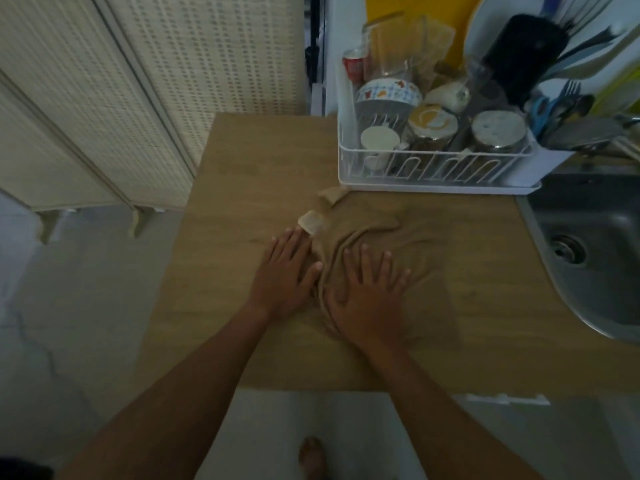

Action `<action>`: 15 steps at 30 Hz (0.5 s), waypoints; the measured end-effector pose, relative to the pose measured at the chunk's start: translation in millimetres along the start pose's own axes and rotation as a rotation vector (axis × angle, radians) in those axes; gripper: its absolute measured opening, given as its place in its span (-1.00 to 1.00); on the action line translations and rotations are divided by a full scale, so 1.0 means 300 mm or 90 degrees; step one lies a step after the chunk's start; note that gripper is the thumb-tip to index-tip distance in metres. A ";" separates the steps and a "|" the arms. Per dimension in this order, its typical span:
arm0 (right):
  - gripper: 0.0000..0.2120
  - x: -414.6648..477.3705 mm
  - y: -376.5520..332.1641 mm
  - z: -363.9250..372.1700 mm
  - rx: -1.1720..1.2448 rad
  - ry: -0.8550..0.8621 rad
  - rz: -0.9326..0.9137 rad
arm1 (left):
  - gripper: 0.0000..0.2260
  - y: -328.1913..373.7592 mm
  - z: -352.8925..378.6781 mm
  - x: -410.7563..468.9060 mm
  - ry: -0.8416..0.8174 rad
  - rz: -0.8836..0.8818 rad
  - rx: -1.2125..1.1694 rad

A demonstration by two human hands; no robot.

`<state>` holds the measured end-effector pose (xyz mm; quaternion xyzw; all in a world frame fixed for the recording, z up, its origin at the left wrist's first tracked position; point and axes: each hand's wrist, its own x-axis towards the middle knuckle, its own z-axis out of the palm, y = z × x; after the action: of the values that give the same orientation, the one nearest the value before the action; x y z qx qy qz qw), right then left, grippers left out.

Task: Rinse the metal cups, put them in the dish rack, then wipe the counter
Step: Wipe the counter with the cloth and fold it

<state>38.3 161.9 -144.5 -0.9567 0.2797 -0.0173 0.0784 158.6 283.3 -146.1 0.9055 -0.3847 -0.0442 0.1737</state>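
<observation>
Right hand (367, 299) presses cloth (415, 244) (left hand (287, 268) at its edge).

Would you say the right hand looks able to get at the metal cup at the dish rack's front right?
Probably yes: the right hand lies flat on the cloth, empty, and the metal cup stands uncovered at the near edge of the dish rack.

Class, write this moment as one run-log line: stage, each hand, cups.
stage: wiping counter | left hand: flat at cloth edge | right hand: flat on cloth | metal cups: upside down in dish rack
</observation>
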 end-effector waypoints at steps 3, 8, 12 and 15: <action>-0.26 -0.160 -0.060 -0.016 0.015 -0.005 -0.012 | -0.35 -0.015 -0.018 -0.015 0.023 -0.001 -0.073; -0.26 -0.354 -0.166 -0.016 0.030 -0.065 -0.055 | -0.39 -0.062 -0.042 -0.043 0.050 -0.047 -0.086; -0.28 -0.268 -0.196 0.003 0.037 -0.068 -0.096 | -0.44 -0.136 -0.066 -0.027 0.083 -0.053 -0.072; -0.30 -0.128 -0.223 0.011 0.034 -0.063 -0.141 | -0.45 -0.191 -0.078 -0.002 0.099 -0.096 -0.062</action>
<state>41.8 238.6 -136.6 -0.9791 0.1671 0.0141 0.1153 202.3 327.4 -144.0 0.9232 -0.2979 -0.0055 0.2428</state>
